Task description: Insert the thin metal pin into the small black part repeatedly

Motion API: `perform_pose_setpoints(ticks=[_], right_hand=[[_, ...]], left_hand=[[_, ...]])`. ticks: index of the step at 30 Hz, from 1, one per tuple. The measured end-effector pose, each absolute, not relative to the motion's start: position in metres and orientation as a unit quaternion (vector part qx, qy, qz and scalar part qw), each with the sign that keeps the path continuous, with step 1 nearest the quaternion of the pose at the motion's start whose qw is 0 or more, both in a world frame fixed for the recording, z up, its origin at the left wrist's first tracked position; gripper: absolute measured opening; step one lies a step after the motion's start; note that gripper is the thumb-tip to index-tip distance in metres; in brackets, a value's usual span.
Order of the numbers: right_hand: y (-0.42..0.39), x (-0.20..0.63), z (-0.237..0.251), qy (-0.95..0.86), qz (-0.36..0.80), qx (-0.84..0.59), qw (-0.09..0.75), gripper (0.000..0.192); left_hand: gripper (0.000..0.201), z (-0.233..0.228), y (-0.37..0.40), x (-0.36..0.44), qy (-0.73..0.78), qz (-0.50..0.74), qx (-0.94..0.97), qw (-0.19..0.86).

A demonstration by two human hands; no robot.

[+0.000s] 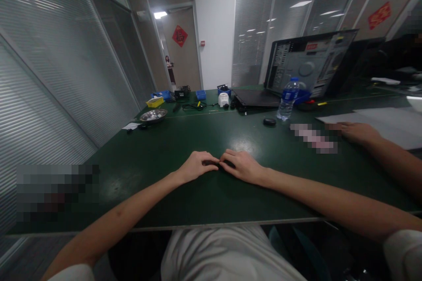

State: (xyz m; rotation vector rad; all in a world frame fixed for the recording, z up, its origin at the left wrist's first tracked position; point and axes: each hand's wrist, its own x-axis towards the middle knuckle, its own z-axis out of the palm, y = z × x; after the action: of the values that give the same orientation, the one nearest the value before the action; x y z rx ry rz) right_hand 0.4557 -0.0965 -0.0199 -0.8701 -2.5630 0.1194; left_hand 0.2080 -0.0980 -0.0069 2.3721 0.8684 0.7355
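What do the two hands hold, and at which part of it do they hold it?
The left hand and right hand pinch a small dark object between their fingertips, one at each end. What it is cannot be told.

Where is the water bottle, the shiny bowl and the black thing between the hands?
water bottle (288, 100), head view, on its label.
shiny bowl (153, 115), head view, on its inside.
small black thing (219, 165), head view, between the fingertips.

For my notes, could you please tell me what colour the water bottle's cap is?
Blue: the water bottle has a blue cap, seen in the head view.
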Motion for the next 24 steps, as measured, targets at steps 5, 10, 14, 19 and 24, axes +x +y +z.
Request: perform_pose_setpoints(ticks=[5, 10, 14, 19, 24], right_hand=[[-0.096, 0.457, -0.019, -0.919, 0.043, -0.326, 0.216, 0.020], [-0.096, 0.456, -0.017, -0.917, 0.042, -0.340, 0.205, 0.018], [-0.097, 0.455, -0.016, -0.915, 0.039, -0.349, 0.198, 0.017], [-0.097, 0.455, -0.015, -0.915, 0.043, -0.352, 0.192, 0.017], [-0.097, 0.455, -0.015, -0.914, 0.045, -0.357, 0.188, 0.018]], left_hand=[[0.025, -0.006, -0.100, 0.208, 0.308, 0.284, 0.872, 0.254], [0.025, -0.011, -0.096, 0.207, 0.329, 0.295, 0.863, 0.246], [0.023, -0.013, -0.088, 0.203, 0.363, 0.296, 0.849, 0.244], [0.019, -0.015, -0.080, 0.197, 0.386, 0.298, 0.839, 0.243], [0.020, -0.016, -0.077, 0.195, 0.376, 0.280, 0.857, 0.215]])
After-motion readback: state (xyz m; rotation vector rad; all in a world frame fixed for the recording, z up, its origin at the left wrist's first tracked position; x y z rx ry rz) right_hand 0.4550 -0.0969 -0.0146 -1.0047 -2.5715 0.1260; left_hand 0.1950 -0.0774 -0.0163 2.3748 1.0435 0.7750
